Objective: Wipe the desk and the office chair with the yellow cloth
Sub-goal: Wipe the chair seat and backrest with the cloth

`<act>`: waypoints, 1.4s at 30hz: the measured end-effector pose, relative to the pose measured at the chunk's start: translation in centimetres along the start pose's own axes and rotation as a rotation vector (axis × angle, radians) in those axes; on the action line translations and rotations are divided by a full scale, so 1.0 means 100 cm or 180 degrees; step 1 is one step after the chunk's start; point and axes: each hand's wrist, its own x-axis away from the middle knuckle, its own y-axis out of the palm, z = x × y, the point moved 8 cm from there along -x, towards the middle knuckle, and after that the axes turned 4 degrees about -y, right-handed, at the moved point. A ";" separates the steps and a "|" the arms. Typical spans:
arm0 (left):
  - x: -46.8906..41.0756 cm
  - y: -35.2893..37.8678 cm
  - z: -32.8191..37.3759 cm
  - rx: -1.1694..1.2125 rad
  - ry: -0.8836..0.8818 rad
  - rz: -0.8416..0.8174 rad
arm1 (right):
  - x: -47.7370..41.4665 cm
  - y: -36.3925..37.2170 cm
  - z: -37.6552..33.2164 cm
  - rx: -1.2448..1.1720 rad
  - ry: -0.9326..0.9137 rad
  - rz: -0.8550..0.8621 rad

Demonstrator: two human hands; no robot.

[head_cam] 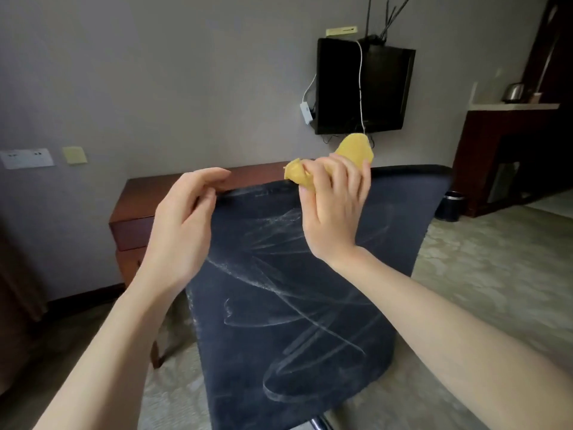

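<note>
The office chair's dark blue backrest (288,305) fills the middle of the view, seen from behind and streaked with pale wipe marks. My right hand (333,209) is at its top edge, closed around the bunched yellow cloth (356,150), which sticks out above and left of the fingers. My left hand (183,225) hovers at the backrest's upper left corner, fingers curled and apart, holding nothing. The brown wooden desk (145,193) stands behind the chair against the grey wall, mostly hidden by the backrest and my hands.
A black TV (362,88) with a white cable hangs on the wall above the desk. A dark cabinet (508,150) with a kettle (513,92) stands at the right, a dark bin (451,206) beside it. Wall sockets (26,158) sit at the left. The floor is pale carpet.
</note>
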 end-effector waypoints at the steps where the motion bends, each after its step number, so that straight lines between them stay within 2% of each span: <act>1: 0.001 -0.011 -0.010 0.0199 -0.0184 0.0132 | 0.000 0.004 -0.015 0.0035 -0.0251 -0.0069; 4: 0.013 -0.027 -0.051 0.0523 -0.0891 0.0406 | -0.001 0.018 -0.063 0.0146 -0.1031 -0.0286; 8: 0.039 -0.007 -0.101 0.1239 -0.2036 0.0200 | 0.000 0.042 -0.128 0.0449 -0.2182 -0.0659; 9: 0.043 -0.004 -0.107 0.1157 -0.2084 0.0204 | 0.005 0.051 -0.143 0.0562 -0.2530 -0.0861; 11: 0.046 -0.003 -0.111 0.0774 -0.1828 0.0254 | 0.017 0.067 -0.162 0.0742 -0.3105 -0.1215; 13: 0.048 -0.001 -0.110 0.0534 -0.1562 0.0258 | 0.021 0.070 -0.161 0.0772 -0.3318 -0.1214; 17: 0.052 0.003 -0.116 0.0228 -0.1443 0.0089 | 0.025 0.054 -0.137 0.0578 -0.3494 -0.0665; 23: 0.047 0.003 -0.108 0.0771 -0.1004 0.0086 | 0.034 0.035 -0.087 0.0504 -0.3526 -0.0096; 29: 0.051 0.009 -0.111 0.1021 -0.1085 0.0295 | 0.039 0.020 -0.024 0.0725 -0.3331 -0.0153; 33: 0.052 0.006 -0.113 0.0842 -0.1081 0.0290 | 0.043 0.006 0.018 0.0889 -0.3197 -0.0349; 35: 0.052 0.004 -0.112 0.0713 -0.1050 0.0233 | 0.047 -0.001 0.031 0.1039 -0.3039 -0.0276; 37: 0.054 0.005 -0.109 0.0525 -0.1005 0.0118 | 0.047 -0.008 0.033 0.1109 -0.2759 -0.0056; 40: 0.054 0.008 -0.106 0.0428 -0.1000 -0.0097 | 0.039 -0.014 0.017 0.0796 -0.2520 0.0256; 42: 0.053 0.014 -0.101 0.0610 -0.0981 -0.0271 | 0.033 -0.010 0.004 0.0679 -0.2510 0.0207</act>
